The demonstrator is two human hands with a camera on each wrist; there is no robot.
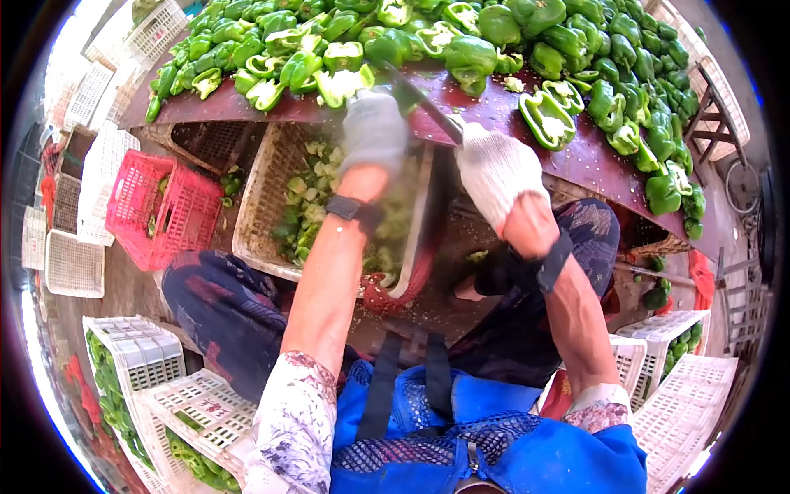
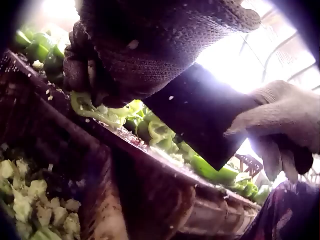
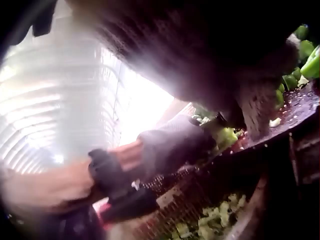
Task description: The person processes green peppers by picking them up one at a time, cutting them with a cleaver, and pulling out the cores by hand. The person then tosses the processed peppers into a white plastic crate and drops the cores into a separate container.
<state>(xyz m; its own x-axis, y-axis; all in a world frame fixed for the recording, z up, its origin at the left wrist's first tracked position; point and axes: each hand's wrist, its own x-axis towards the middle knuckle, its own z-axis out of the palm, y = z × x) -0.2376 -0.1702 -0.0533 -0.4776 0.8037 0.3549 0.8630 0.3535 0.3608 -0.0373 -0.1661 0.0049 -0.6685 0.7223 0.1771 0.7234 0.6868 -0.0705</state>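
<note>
My gloved left hand [image 1: 374,128], blurred in the head view, is at the front edge of the dark red table [image 1: 485,115]. Its fingers curl over a cut green bell pepper [image 1: 344,84], whose pale inner side shows; the left wrist view has this pepper piece [image 2: 97,112] under the fingertips. In my gloved right hand [image 1: 500,169] I grip a cleaver [image 1: 428,107], its broad dark blade [image 2: 200,117] angled toward the left hand. Glove and shadow hide most of the cleaver's handle. Around both hands lie halved peppers, among them a large open half [image 1: 546,121] to the right.
Whole and cut peppers [image 1: 568,41] heap across the table behind the hands. Below its edge, between the knees, stands a crate [image 1: 262,185] holding pale pepper cores [image 1: 309,202]. A pink crate [image 1: 140,202] is at left; white crates [image 1: 156,346] with peppers flank the person.
</note>
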